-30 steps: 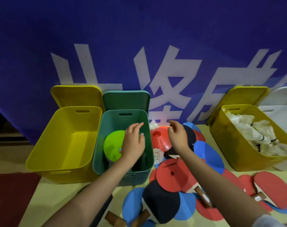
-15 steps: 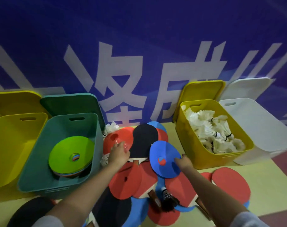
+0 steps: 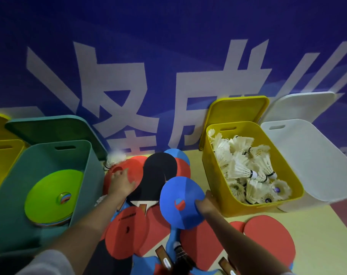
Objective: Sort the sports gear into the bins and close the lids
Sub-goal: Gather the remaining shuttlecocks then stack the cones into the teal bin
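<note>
My left hand (image 3: 122, 183) rests with fingers spread on a red flat disc (image 3: 132, 167) just right of the green bin (image 3: 87, 161). That bin holds a stack of discs with a lime one (image 3: 49, 197) on top. My right hand (image 3: 205, 203) pinches the right edge of a blue disc (image 3: 178, 201), which is tilted up over the pile. Under the discs lie table-tennis paddles, one black (image 3: 158, 175) and several red (image 3: 127, 231). A loose shuttlecock (image 3: 115, 158) lies by the green bin's corner.
A yellow bin (image 3: 212, 175) full of shuttlecocks (image 3: 248, 171) stands right of the pile, a white bin (image 3: 307, 165) beyond it, another yellow bin (image 3: 2, 155) at far left. Lids lean on the blue banner wall behind each. A red paddle (image 3: 267, 237) lies front right.
My left hand left the green bin and went to the red disc. My right hand moved right, took the blue disc's edge and tilted it up. The view swung right.
</note>
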Tool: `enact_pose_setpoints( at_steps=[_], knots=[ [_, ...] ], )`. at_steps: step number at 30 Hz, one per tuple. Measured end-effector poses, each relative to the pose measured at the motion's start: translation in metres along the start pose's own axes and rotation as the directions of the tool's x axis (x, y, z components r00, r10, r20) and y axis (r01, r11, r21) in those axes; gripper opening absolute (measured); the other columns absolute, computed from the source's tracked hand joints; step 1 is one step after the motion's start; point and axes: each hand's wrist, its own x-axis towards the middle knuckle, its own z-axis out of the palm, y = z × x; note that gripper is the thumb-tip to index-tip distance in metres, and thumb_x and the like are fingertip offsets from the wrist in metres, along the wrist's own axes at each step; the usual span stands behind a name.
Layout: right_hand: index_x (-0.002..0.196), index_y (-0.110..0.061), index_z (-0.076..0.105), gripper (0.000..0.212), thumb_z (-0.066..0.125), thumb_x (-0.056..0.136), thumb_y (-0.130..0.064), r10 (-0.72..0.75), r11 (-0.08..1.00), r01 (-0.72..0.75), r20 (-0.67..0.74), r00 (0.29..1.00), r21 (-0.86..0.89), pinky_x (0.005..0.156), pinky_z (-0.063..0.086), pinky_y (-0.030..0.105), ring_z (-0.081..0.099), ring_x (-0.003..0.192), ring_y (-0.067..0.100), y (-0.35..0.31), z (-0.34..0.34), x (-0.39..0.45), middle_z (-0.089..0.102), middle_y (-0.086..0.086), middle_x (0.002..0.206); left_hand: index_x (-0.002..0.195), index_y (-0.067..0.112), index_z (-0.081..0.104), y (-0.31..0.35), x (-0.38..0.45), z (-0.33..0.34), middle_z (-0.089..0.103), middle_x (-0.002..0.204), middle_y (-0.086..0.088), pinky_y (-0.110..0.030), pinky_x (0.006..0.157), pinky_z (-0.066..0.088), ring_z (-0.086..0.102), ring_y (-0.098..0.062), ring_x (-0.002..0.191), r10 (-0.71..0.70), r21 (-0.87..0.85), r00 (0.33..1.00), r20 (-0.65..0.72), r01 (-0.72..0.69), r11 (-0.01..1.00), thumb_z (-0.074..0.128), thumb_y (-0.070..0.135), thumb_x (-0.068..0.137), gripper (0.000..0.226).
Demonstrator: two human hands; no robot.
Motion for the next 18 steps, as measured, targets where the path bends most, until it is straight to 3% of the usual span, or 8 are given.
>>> enact_pose_setpoints(
  at_steps=[3, 5, 7, 9, 11, 13, 15, 18],
  knots=[
    [0.148, -0.008, 0.024, 0.073, 0.06, 0.089, -0.032, 0.001, 0.99, -0.007, 0.04, 0.999, 0.143, 0.094, 0.042, 0.035, 0.046, 0.128, 0.032, 0.003, 0.001, 0.012, 0.044, 0.013, 0.143, 0.149, 0.018, 0.023, -0.002, 0.014, 0.004, 0.035, 0.147, -0.015, -0.042, 0.109, 0.033, 0.032, -0.033, 0.135, 0.02, 0.08, 0.998, 0.054, -0.024, 0.996, 0.057, 0.049, 0.086, 0.078],
    [0.146, -0.01, 0.032, 0.072, 0.063, 0.084, -0.03, -0.02, 0.955, 0.001, 0.059, 0.998, 0.296, 0.092, 0.043, 0.034, 0.049, 0.126, 0.033, 0.006, 0.001, 0.015, 0.05, 0.012, 0.138, 0.151, 0.025, 0.016, -0.001, 0.015, 0.008, 0.028, 0.15, -0.014, -0.042, 0.109, 0.032, 0.026, -0.033, 0.138, 0.023, 0.188, 0.995, 0.1, -0.042, 0.981, 0.062, 0.058, 0.08, 0.09],
    [0.12, -0.019, 0.056, 0.052, 0.061, 0.07, -0.035, -0.089, 0.907, 0.055, 0.061, 0.994, 0.416, 0.083, 0.05, 0.04, 0.06, 0.109, 0.033, 0.01, 0.001, 0.018, 0.064, 0.005, 0.113, 0.15, 0.031, 0.013, 0.004, 0.009, 0.014, 0.024, 0.149, -0.015, -0.042, 0.109, 0.029, 0.022, -0.033, 0.138, 0.016, 0.248, 0.994, 0.11, -0.043, 0.968, 0.065, 0.062, 0.074, 0.097],
    [0.09, -0.03, 0.059, 0.029, 0.054, 0.062, -0.036, -0.156, 0.868, 0.113, 0.051, 0.986, 0.484, 0.078, 0.053, 0.045, 0.063, 0.093, 0.026, 0.014, 0.004, 0.022, 0.065, -0.006, 0.092, 0.15, 0.034, 0.014, 0.013, -0.001, 0.019, 0.029, 0.143, -0.012, -0.041, 0.107, 0.027, 0.025, -0.03, 0.136, 0.057, 0.254, 0.995, 0.083, -0.076, 0.964, 0.064, 0.063, 0.074, 0.096],
    [0.081, -0.031, 0.059, 0.023, 0.055, 0.06, -0.039, -0.203, 0.819, 0.161, 0.015, 0.979, 0.551, 0.073, 0.051, 0.044, 0.063, 0.086, 0.021, 0.009, 0.004, 0.02, 0.065, -0.009, 0.085, 0.15, 0.035, 0.016, 0.024, -0.011, 0.021, 0.035, 0.133, -0.009, -0.039, 0.106, 0.027, 0.031, -0.028, 0.13, 0.147, 0.241, 0.987, 0.057, -0.157, 0.958, 0.063, 0.066, 0.072, 0.096],
    [0.08, -0.028, 0.062, 0.015, 0.056, 0.068, -0.033, -0.211, 0.812, 0.2, -0.045, 0.977, 0.549, 0.07, 0.048, 0.039, 0.063, 0.086, 0.027, -0.003, -0.003, 0.015, 0.065, -0.006, 0.081, 0.15, 0.037, 0.01, 0.036, -0.021, 0.018, 0.035, 0.126, -0.006, -0.039, 0.106, 0.029, 0.034, -0.026, 0.125, 0.205, 0.188, 0.977, 0.052, -0.211, 0.959, 0.065, 0.071, 0.067, 0.105],
    [0.098, -0.009, 0.067, 0.018, 0.055, 0.087, -0.016, -0.202, 0.846, 0.208, -0.066, 0.977, 0.491, 0.076, 0.046, 0.036, 0.062, 0.097, 0.036, -0.01, -0.01, 0.01, 0.068, 0.013, 0.096, 0.15, 0.038, 0.001, 0.049, -0.033, 0.012, 0.031, 0.124, -0.004, -0.038, 0.103, 0.034, 0.033, -0.025, 0.121, 0.234, 0.097, 0.971, 0.044, -0.237, 0.967, 0.069, 0.071, 0.062, 0.116],
    [0.101, 0.013, 0.06, 0.018, 0.05, 0.093, 0.0, -0.21, 0.826, 0.212, -0.065, 0.976, 0.522, 0.072, 0.042, 0.032, 0.061, 0.097, 0.04, -0.007, -0.015, 0.004, 0.064, 0.027, 0.103, 0.15, 0.04, 0.001, 0.062, -0.053, 0.0, 0.029, 0.124, -0.003, -0.036, 0.101, 0.036, 0.031, -0.024, 0.123, 0.279, -0.128, 0.96, 0.013, -0.275, 0.953, 0.073, 0.052, 0.068, 0.11]
  ],
)
